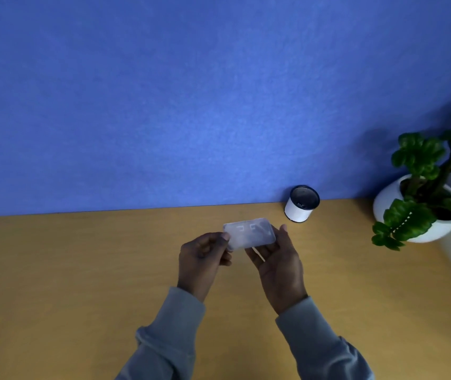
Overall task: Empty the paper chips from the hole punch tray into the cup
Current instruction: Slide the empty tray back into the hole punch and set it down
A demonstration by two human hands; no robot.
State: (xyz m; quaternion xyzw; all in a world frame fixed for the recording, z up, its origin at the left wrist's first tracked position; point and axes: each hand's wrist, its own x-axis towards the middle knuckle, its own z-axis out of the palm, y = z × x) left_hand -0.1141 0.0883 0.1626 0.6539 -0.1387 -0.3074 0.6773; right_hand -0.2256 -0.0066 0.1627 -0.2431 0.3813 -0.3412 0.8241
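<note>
— Grey sleeves (169,333) come in at the bottom of the head view, both forearms raised over the wooden desk (68,283). What is being held?

— Hole punch tray (249,233), translucent plastic, held in the air between the two hands above the desk. Left hand (202,259): fingers curled, thumb pinching the tray's left end. Right hand (279,261): palm up and fairly open, fingers cradling the right end from beneath. Neither hand holds anything else.

— Chips inside?

— Cannot tell; the plastic is cloudy and blurred. Two small moulded marks show on its face, nothing more.

— The cup?

— White cup (301,204) with a dark rim, upright at the back of the desk against the blue wall (164,91), up and to the right of the tray and clear of it. A potted plant (422,193) stands further right.

— Handling assessment?

— In my judgement: light, thin, slightly flexible, smooth enough to slip. Hold by the short ends or long edges, lightly; squeezing the middle could bow it and scatter chips. Paper chips are near weightless and likely to cling or drift, so tip it low over the cup mouth.
</note>
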